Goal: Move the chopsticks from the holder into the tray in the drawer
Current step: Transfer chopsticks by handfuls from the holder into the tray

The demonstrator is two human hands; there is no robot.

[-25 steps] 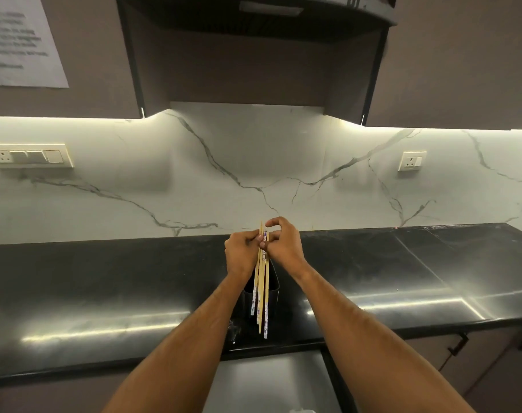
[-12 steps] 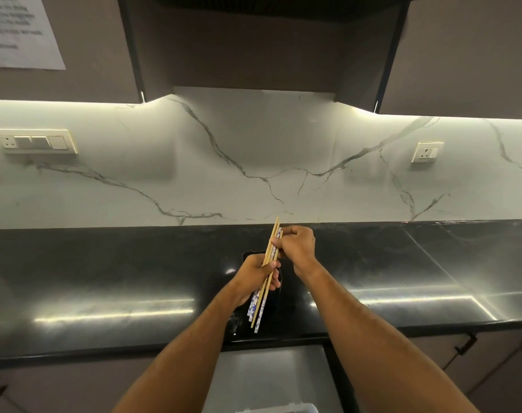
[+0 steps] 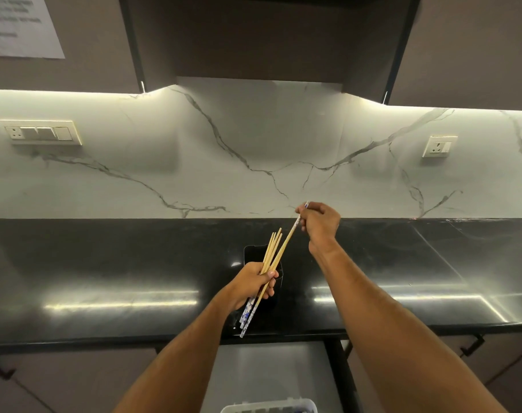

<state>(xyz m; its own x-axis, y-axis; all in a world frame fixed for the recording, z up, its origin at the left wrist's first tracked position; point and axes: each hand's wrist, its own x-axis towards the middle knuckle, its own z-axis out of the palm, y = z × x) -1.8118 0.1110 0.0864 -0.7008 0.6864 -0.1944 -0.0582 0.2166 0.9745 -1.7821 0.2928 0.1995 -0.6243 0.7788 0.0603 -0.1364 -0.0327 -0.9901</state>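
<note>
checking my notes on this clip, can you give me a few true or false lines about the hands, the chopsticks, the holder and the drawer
1. The left hand grips a bundle of chopsticks. True.
2. The right hand is empty. False: it pinches the top end of a single chopstick.
3. The chopsticks lie in the tray. False: they are all held above the black counter, and the tray shows only at the bottom edge of the view.
4. The drawer under the counter is open. True.
5. The black holder stands on the counter behind the left hand. True.
6. The holder lies inside the drawer. False: it stands on the counter.
</note>
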